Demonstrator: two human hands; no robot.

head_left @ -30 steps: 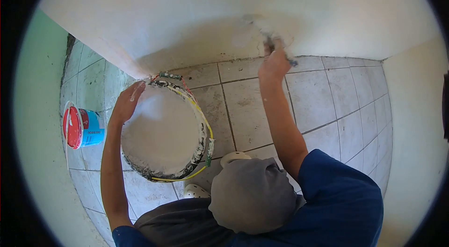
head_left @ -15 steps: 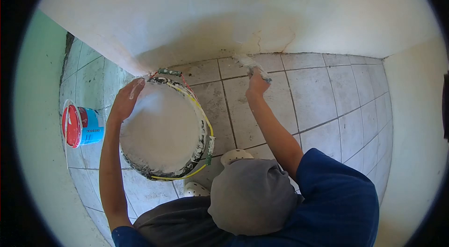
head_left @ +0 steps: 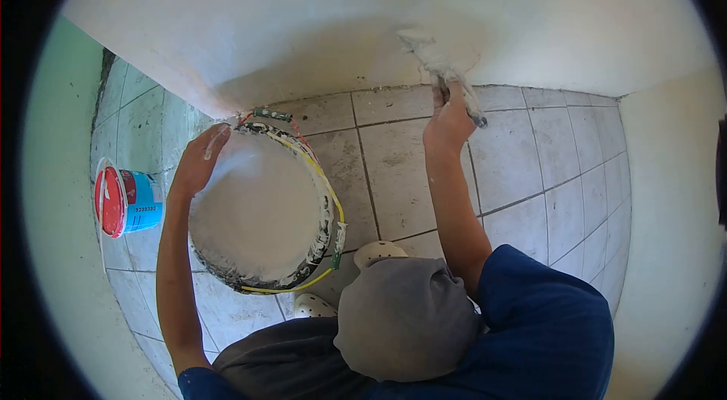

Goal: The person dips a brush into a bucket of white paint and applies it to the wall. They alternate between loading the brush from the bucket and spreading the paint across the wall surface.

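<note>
My right hand (head_left: 452, 121) is closed round a paintbrush (head_left: 433, 61) coated in white paint. The brush slants up and left, its bristles at the lower wall and its dark handle end sticking out below my hand. To the left stands a large black bucket (head_left: 324, 252), filled with white paint (head_left: 257, 203) and smeared along its rim. My left hand (head_left: 201, 158) grips the far left part of that rim, with white paint on the fingers. A yellow and red cord handle with green grips lies round the bucket.
A smaller blue tub (head_left: 144, 201) with a red lid stands left of the bucket, near the green wall (head_left: 64, 143). Ahead, the pale wall (head_left: 318, 14) has thin brown cracks low down. Grey tiles (head_left: 507, 143) cover the floor; my clogs (head_left: 314, 306) are beside the bucket.
My right hand has moved right, carrying the paintbrush up from the base of the wall onto its lower surface. My left hand stays on the bucket rim.
</note>
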